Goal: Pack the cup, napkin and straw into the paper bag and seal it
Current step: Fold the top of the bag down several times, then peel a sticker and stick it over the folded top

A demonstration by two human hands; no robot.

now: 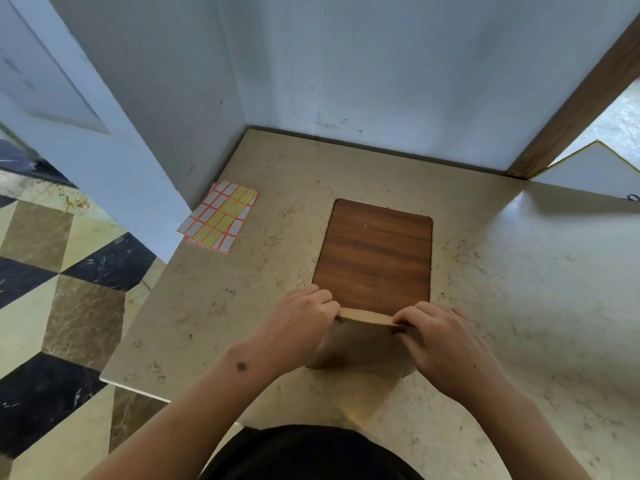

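Paper bag (363, 348): upright on beige table (519, 306), touching wooden board (375, 254) | left hand (298, 322), right hand (440, 337): fingers curled, pinching folded top edge | label sheets (219, 216): far left.

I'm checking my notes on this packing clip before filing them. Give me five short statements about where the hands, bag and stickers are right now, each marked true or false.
1. Both hands pinch the folded top edge of the paper bag. True: the left hand holds one end, the right hand the other.
2. The sticker sheet lies on the wooden board. False: it lies on the table, beside the wall corner to the left, apart from the wooden board.
3. The bag stands at the near edge of the board. True.
4. A cup and a straw lie out on the table. False: neither is in view.
5. The right hand holds a sticker. False: its grip is on the bag only.
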